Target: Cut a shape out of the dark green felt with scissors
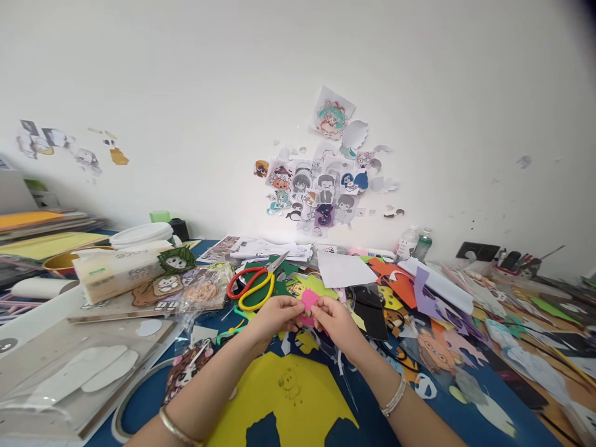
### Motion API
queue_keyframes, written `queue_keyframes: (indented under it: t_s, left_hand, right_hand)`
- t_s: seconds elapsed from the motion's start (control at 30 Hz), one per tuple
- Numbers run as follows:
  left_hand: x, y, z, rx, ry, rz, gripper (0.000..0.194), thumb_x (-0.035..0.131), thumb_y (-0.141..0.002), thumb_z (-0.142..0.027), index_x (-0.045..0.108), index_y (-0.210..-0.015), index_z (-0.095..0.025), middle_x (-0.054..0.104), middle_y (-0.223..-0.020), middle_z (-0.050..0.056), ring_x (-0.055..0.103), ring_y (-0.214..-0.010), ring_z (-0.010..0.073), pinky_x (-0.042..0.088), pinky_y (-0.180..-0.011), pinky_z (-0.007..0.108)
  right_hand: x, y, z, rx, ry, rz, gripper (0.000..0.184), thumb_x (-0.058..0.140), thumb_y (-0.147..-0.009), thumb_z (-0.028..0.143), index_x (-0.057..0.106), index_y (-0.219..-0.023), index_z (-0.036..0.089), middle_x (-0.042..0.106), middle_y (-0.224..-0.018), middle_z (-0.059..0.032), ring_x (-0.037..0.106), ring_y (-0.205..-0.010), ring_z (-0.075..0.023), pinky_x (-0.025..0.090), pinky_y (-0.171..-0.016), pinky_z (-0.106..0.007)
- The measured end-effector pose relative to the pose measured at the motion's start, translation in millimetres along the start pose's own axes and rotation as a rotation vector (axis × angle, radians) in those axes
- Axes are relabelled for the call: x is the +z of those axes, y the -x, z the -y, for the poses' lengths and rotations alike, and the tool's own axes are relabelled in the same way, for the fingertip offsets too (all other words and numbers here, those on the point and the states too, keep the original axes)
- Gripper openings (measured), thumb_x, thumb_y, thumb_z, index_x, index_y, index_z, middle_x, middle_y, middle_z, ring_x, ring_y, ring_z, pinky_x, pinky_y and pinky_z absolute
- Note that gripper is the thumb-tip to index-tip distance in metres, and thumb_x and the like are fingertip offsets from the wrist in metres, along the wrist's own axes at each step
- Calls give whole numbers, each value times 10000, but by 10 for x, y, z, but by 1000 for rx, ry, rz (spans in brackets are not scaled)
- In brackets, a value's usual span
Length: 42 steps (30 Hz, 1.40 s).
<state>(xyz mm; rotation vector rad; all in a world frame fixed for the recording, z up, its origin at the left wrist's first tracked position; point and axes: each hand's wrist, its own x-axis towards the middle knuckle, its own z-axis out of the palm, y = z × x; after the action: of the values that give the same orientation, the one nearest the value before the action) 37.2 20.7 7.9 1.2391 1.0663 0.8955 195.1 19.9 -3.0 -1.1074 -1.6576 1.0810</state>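
A small bright pink paper cutout (310, 300) is pinched between both hands above the middle of the cluttered table. My left hand (280, 313) closes thumb and fingers on its left edge, while my right hand (336, 320) grips the right edge. Just beyond my left hand lie scissors with red and yellow handles (257, 292), blades pointing away. Below the hands, nearest me, is a large yellow paper sheet (279, 397) with cut-away edges and a small pencil drawing on it. Lime green paper (316, 282) shows right behind the pink piece.
Left stand a tissue pack (116, 273), a white lid (142, 234) and a tape roll (121, 410). Orange (403, 285) and purple paper (426, 298) scraps crowd the right. Bottles (407, 242) stand by the wall, where drawings (326, 186) are stuck.
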Motion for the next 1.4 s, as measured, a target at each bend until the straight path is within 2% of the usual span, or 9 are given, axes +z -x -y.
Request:
queue_keyframes:
  t_s: [0.23,0.4,0.87,1.07,1.4]
  left_hand:
    - [7,16,-1,6,-8,30,452,699,-561,-562,566,-704,-155,589,-600,-9,521,-561,79,423,-602,218]
    - [5,6,19,31,-8,64,444,679,-594,-560,596,-746,-152,598,-626,-3,527,-576,78,425,-623,217]
    - [-6,-9,25,19,10,67,395,679,-624,-509,614,-744,-138,603,-627,9,540,-592,80,443,-637,216]
    - [5,15,0,-7,10,32,392,723,-594,-434,601,-827,-143,611,-655,3,557,-605,88,464,-648,229]
    - [24,-13,34,12,-1,-37,333,729,-587,-371,594,-801,-154,609,-638,-13,555,-591,89,470,-628,227]
  right_hand:
    - [-6,4,-41,-20,12,8,212,485,-793,366,426,-661,211,470,-502,61,439,-463,-116,326,-464,-230]
    - [-10,-4,-74,-50,69,-21,215,492,-798,356,417,-656,213,458,-508,60,449,-485,-131,338,-496,-247]
    - [0,-4,-90,-72,171,-88,178,476,-788,330,439,-656,217,442,-507,52,439,-500,-149,327,-496,-255]
    - [-4,-4,-81,-59,176,-115,157,480,-780,316,453,-667,211,439,-508,54,436,-506,-146,326,-491,-250]
    - [0,-9,-98,-48,127,-101,174,458,-801,345,440,-689,213,437,-500,64,404,-470,-127,311,-464,-236]
